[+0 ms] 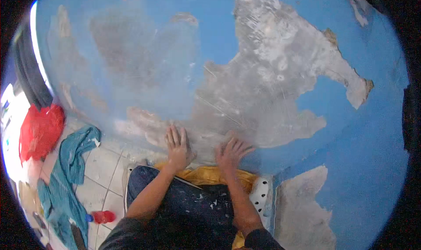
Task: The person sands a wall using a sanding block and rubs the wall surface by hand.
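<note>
My left hand (177,148) lies flat against the low part of a blue wall (218,35), fingers pointing up and holding nothing. A short way to its right, my right hand (231,152) also rests on the wall, its fingers spread and slightly blurred. Both touch the bottom of a large grey bare patch (267,96) where the blue paint is gone. A paler, scraped area (142,123) lies just left of my left hand. Beneath my wrists, yellow cloth (201,175) shows above my dark, paint-flecked trousers.
White floor tiles (98,164) run along the left. On them lie a teal cloth (68,171), a red bag-like bundle (41,131) and a small red bottle with a blue cap (103,216). A white perforated plastic edge (262,193) stands beside my right forearm. Another grey patch (307,206) marks the right wall.
</note>
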The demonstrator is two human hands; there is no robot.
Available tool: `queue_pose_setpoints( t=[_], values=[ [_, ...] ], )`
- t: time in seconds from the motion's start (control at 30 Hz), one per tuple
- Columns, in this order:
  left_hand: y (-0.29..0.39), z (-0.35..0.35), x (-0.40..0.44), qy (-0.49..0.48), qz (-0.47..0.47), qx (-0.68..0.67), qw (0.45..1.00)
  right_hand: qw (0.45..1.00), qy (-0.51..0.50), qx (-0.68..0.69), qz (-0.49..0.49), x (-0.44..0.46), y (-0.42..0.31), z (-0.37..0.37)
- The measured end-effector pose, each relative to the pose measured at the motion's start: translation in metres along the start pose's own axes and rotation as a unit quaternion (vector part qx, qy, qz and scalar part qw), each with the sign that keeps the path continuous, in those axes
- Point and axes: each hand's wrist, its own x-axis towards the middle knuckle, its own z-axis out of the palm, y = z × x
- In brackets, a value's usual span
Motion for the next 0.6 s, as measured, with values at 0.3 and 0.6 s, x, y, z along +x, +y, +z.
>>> queue_pose_setpoints(
  t=[0.3,0.6],
  values=[
    [-0.025,0.041,0.016,0.084,0.036,0.112,0.989,0.990,0.093,0.095,-0.043,0.025,-0.006,-0.021],
    [-0.008,0.011,0.010,0.001,-0.004,-0.056,0.998,0.983,0.131,0.127,-0.013,0.035,-0.001,-0.031]
  ],
)
